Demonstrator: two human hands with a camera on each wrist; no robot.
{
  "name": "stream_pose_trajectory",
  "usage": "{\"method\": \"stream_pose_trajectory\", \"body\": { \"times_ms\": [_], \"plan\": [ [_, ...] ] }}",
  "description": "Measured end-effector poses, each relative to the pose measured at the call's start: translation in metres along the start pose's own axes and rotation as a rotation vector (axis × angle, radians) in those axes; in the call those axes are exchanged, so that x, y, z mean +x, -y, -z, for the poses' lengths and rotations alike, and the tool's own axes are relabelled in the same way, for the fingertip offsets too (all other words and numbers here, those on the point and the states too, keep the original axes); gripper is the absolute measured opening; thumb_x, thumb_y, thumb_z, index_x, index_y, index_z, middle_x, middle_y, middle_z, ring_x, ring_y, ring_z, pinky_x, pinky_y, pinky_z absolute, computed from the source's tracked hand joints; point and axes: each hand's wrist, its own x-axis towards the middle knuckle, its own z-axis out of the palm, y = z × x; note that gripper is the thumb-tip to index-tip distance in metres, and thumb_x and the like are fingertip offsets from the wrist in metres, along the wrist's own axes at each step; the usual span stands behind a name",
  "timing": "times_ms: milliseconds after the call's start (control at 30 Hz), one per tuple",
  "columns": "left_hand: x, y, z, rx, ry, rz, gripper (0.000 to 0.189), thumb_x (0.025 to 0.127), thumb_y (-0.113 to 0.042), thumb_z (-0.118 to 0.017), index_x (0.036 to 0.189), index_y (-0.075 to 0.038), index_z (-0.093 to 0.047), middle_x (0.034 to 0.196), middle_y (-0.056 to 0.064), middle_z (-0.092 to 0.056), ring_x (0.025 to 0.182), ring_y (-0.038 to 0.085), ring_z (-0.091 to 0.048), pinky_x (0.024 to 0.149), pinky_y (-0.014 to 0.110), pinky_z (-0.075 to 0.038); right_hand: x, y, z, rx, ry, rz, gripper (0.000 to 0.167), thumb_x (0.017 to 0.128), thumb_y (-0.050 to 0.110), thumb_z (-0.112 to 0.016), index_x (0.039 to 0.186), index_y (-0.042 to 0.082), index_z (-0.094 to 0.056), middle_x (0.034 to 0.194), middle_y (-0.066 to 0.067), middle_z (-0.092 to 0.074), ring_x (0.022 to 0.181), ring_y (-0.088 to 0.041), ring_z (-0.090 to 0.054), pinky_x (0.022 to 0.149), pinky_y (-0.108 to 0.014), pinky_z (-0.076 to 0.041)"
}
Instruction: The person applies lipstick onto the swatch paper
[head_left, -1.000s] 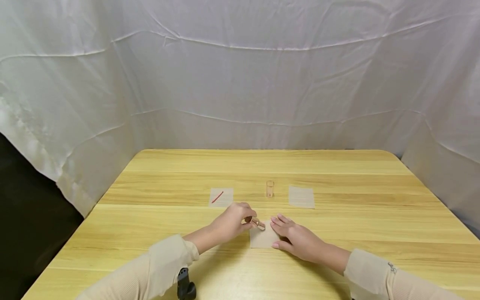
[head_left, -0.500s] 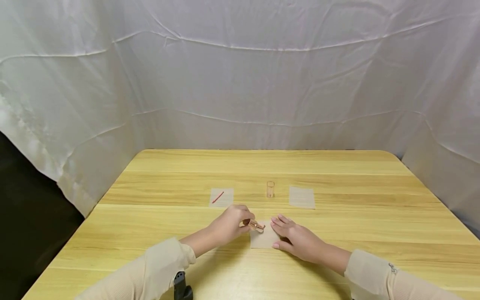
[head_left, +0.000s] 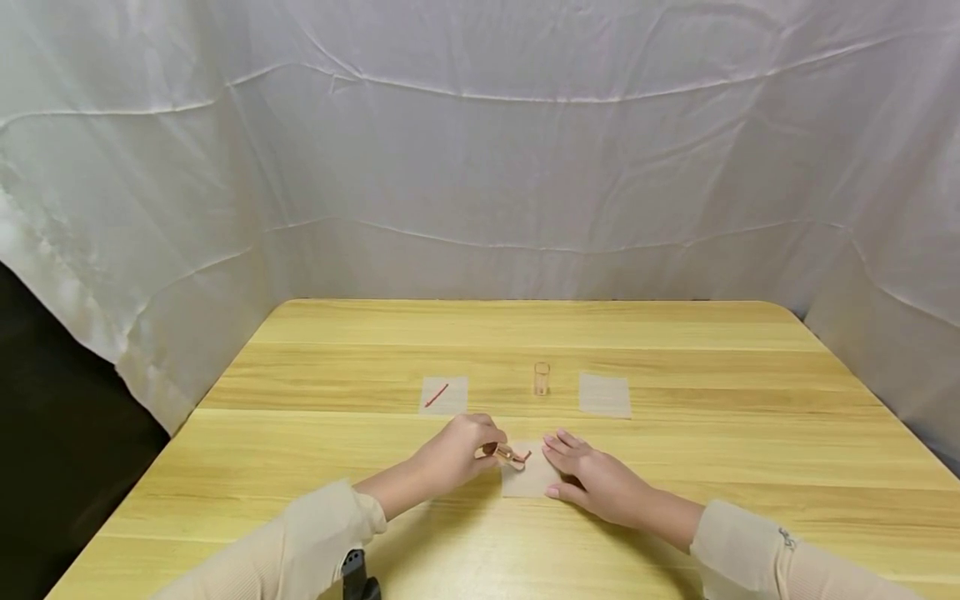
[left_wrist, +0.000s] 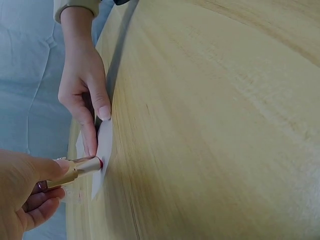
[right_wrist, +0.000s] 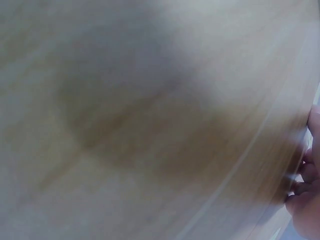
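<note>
My left hand [head_left: 453,450] pinches a lipstick [head_left: 507,454] with a gold and clear tube, held at a slant. In the left wrist view, the red tip of the lipstick [left_wrist: 82,168] touches a small white paper square [head_left: 525,483]. A short red stroke [head_left: 528,455] shows on that paper beside the tip. My right hand [head_left: 600,483] rests with extended fingers on the paper's right side, covering part of it. The right wrist view is blurred and catches only some fingertips [right_wrist: 310,172] at its right edge.
Farther back, a second paper square [head_left: 453,407] bears a red diagonal line [head_left: 437,395]. A clear cap-like container [head_left: 542,380] stands upright near the middle. A third paper square [head_left: 604,396] lies to its right. Grey-white cloth [head_left: 525,167] hangs behind the wooden table [head_left: 675,333].
The left hand has drawn the lipstick slightly left and toward me. A short red stroke has come into view on the near paper. The right hand has stayed in place.
</note>
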Motion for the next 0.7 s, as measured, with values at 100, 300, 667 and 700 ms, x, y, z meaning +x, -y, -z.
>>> {"method": "stream_pose_trajectory", "body": {
  "times_ms": [100, 300, 667, 700],
  "plan": [
    [-0.0015, -0.0001, -0.0002, -0.008, 0.003, 0.010, 0.008, 0.077, -0.004, -0.073, 0.084, -0.004, -0.067, 0.074, 0.001, -0.060, 0.069, 0.009, -0.053, 0.060, 0.011, -0.044, -0.0001, 0.0000, -0.0004, 0.003, 0.000, 0.001, 0.055, 0.090, 0.029, -0.058, 0.127, -0.010, -0.049, 0.137, -0.024, -0.044, 0.130, -0.043, -0.036, 0.101, -0.052, -0.037],
    [-0.0048, -0.0004, 0.0004, -0.021, 0.000, 0.018, 0.011, 0.077, -0.003, -0.072, 0.087, -0.003, -0.069, 0.076, 0.002, -0.061, 0.069, 0.007, -0.053, 0.061, 0.011, -0.045, -0.0002, 0.0003, -0.0006, 0.006, 0.003, -0.003, 0.055, 0.090, 0.030, -0.057, 0.127, -0.010, -0.048, 0.138, -0.023, -0.043, 0.131, -0.042, -0.035, 0.101, -0.052, -0.036],
    [-0.0096, -0.0014, 0.0029, -0.045, 0.004, 0.042, 0.013, 0.077, -0.004, -0.073, 0.090, -0.003, -0.070, 0.077, 0.002, -0.062, 0.070, 0.008, -0.052, 0.061, 0.011, -0.045, -0.0008, -0.0007, -0.0003, -0.008, -0.011, 0.010, 0.054, 0.091, 0.030, -0.057, 0.127, -0.009, -0.049, 0.137, -0.024, -0.045, 0.130, -0.042, -0.037, 0.101, -0.051, -0.037],
    [-0.0100, -0.0016, 0.0033, -0.044, 0.006, 0.043, 0.013, 0.077, -0.004, -0.073, 0.090, -0.004, -0.070, 0.077, 0.001, -0.062, 0.070, 0.008, -0.052, 0.061, 0.011, -0.045, -0.0008, -0.0009, -0.0004, -0.011, -0.012, 0.012, 0.054, 0.091, 0.030, -0.057, 0.127, -0.009, -0.049, 0.137, -0.024, -0.045, 0.130, -0.042, -0.037, 0.101, -0.051, -0.037]
  ]
}}
